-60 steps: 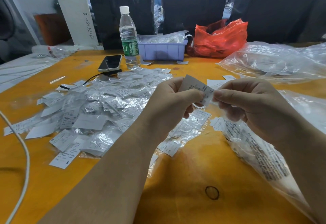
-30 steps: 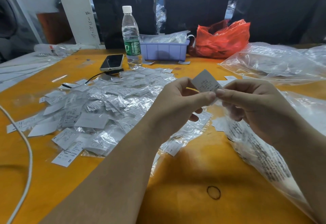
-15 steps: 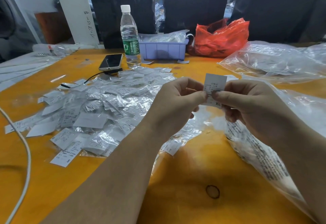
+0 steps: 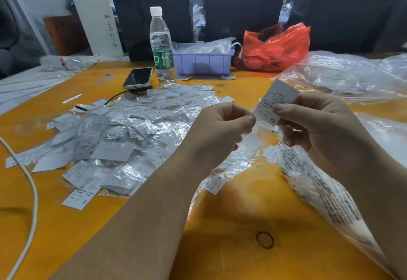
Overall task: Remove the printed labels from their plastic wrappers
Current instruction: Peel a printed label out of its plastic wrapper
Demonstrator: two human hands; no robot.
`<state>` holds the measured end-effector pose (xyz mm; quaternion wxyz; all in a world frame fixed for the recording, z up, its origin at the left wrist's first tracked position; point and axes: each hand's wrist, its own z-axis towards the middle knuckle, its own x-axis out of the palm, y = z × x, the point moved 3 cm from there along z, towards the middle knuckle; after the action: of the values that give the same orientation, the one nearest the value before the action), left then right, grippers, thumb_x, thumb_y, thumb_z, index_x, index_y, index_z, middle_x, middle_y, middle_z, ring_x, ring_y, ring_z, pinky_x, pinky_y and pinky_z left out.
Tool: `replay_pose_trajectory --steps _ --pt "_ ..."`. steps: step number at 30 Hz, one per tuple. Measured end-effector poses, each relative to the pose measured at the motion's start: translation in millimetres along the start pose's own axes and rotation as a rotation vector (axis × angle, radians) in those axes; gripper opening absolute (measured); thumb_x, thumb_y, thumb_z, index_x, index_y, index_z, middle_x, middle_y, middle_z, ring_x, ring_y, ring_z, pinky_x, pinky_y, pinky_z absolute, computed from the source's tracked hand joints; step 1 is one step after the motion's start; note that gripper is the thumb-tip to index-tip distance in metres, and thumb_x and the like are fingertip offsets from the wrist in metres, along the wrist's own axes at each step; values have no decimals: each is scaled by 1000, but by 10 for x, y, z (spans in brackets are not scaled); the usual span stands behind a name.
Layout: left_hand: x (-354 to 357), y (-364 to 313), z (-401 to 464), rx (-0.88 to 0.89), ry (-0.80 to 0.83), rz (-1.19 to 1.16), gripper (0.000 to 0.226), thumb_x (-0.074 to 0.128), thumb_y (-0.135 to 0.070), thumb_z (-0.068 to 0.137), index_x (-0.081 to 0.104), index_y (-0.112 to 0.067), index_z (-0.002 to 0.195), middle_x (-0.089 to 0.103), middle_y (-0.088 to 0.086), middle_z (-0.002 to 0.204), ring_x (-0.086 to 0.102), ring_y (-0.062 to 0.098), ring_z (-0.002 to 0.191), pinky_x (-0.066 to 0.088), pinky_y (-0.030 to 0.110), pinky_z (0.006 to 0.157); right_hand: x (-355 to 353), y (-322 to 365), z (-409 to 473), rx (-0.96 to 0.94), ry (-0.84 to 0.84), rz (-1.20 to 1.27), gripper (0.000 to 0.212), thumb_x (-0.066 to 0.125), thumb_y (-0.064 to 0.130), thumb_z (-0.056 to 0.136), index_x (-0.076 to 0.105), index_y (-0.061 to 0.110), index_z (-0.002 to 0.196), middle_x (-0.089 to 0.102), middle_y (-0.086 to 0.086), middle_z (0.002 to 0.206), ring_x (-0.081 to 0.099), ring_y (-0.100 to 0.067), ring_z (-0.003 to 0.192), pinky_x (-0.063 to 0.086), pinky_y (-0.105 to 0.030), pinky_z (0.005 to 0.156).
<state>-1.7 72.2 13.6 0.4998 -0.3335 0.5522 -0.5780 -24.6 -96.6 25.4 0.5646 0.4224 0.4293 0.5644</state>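
Note:
My right hand (image 4: 317, 129) pinches a white printed label (image 4: 278, 99) marked XL between thumb and forefinger, above the orange table (image 4: 231, 218). My left hand (image 4: 218, 134) pinches the thin clear plastic wrapper (image 4: 256, 125) just left of the label; the wrapper is hard to make out. A broad pile of wrapped and loose labels (image 4: 123, 134) covers the table to the left of my hands.
A clear bag with printed text (image 4: 317, 189) lies under my right forearm. Large clear bags (image 4: 343, 77) sit at the right. At the back stand a water bottle (image 4: 161, 46), a phone (image 4: 138, 78), a purple tray (image 4: 203, 61) and a red bag (image 4: 273, 46). A white cable (image 4: 33, 191) crosses the left edge.
The label has come upright and moved right with my right hand. My hands have drawn apart, the left hand keeping the wrapper.

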Motion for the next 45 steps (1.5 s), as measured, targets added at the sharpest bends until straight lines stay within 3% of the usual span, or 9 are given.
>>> replay_pose_trajectory --steps 7,13,22,27,34,40,45 --pt "-15 -8 11 -24 -24 -77 10 66 -21 92 68 -15 83 59 -13 63 53 3 58 51 23 59 -18 12 22 48 70 61 15 66 21 73 76 12 80 61 -8 65 49 -14 50 41 -22 44" --pt "-17 -14 19 -37 15 -149 11 67 -21 91 65 -14 81 64 -10 66 57 5 62 53 23 60 13 -1 5 83 154 61 30 68 19 71 70 0 94 62 -13 65 48 -17 50 41 -22 43" --pt "-12 -19 5 -20 41 -182 5 64 -13 92 63 -13 87 71 -2 74 60 9 64 54 26 61 -15 29 12 74 86 130 18 66 14 71 70 4 86 62 -10 64 48 -15 48 39 -22 43" --pt "-15 -30 9 -22 36 -204 3 65 -13 92 63 -12 89 71 -2 74 60 10 64 54 26 62 -4 39 19 71 147 156 11 66 16 72 75 13 77 61 -9 63 48 -14 48 37 -21 45" --pt "-11 -46 -3 -25 69 -253 6 66 -9 89 65 -12 94 72 -2 76 60 10 65 56 25 61 -16 17 26 86 178 144 16 67 15 70 77 11 82 63 -10 70 50 -14 50 39 -21 44" --pt "-15 -45 -3 -19 29 -233 13 71 -6 86 66 -14 95 71 -1 78 60 10 66 56 26 63 -60 -13 36 70 89 -54 24 68 14 68 73 6 90 67 -9 69 55 -16 52 44 -22 43" --pt "-44 -36 4 -9 -36 -246 16 72 -5 84 66 -15 95 68 -1 77 62 8 64 57 27 65 -78 6 40 34 29 30 20 67 11 65 74 7 84 64 -15 72 51 -15 47 41 -22 41"
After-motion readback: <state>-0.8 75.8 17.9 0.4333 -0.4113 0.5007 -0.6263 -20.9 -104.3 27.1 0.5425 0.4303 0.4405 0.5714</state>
